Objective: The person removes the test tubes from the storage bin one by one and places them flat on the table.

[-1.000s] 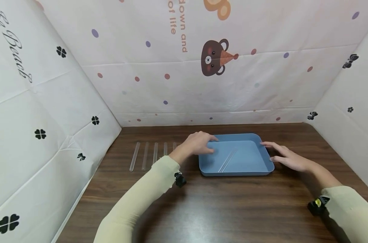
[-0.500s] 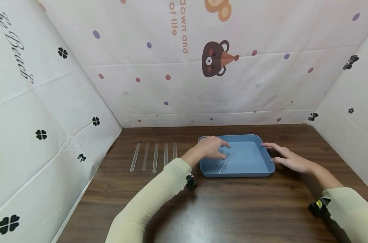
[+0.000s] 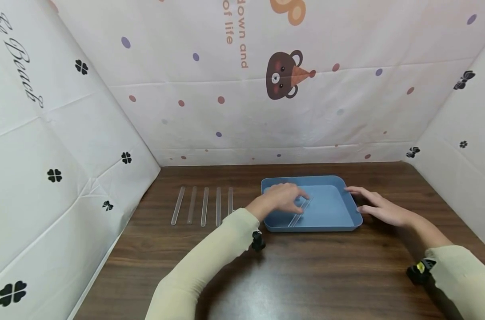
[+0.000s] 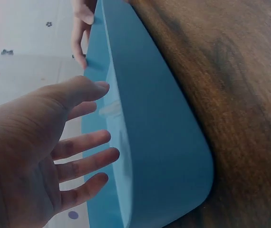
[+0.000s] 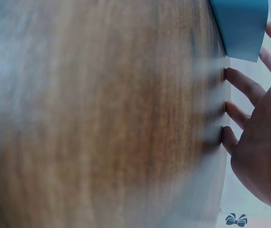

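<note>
A blue rectangular tray stands on the table, with slim clear tubes lying slanted side by side in it; they look like test tubes. Over the tray's left half reaches my left hand, thumb and forefinger apart close above the tubes and partly covering them. In the left wrist view its fingers are spread and loosely bent, with nothing between them. At the tray's right end, my right hand touches the wall with thumb and forefinger. Its other fingertips rest by the tabletop in the right wrist view.
Several similar clear tubes lie in a spaced row on the dark wooden table, left of the tray. The left forearm passes in front of that row's right end. White printed sheets enclose the back and both sides.
My left hand has moved right and slightly down, from the tray's left rim to over the tubes inside. The right hand and the tray have stayed in place.
</note>
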Tool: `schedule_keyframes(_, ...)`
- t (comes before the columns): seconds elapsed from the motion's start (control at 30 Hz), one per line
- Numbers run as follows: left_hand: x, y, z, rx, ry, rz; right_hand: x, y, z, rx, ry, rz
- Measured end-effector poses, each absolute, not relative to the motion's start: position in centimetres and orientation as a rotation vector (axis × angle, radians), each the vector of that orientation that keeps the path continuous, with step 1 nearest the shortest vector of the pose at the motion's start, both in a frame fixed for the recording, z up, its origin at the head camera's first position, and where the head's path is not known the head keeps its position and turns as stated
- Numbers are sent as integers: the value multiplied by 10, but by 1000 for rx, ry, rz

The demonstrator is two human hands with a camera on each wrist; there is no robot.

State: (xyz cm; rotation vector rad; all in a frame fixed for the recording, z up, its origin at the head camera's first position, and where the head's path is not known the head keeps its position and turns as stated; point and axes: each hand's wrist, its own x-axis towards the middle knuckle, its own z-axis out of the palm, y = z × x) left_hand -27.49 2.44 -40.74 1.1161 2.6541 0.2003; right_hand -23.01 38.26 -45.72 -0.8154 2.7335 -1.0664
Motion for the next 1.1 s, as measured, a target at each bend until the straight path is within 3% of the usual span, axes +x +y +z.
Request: schedule_keyframes(1.1, -270, 34, -425, 1129, 2701, -21, -231, 382, -458, -837, 2725, -1081)
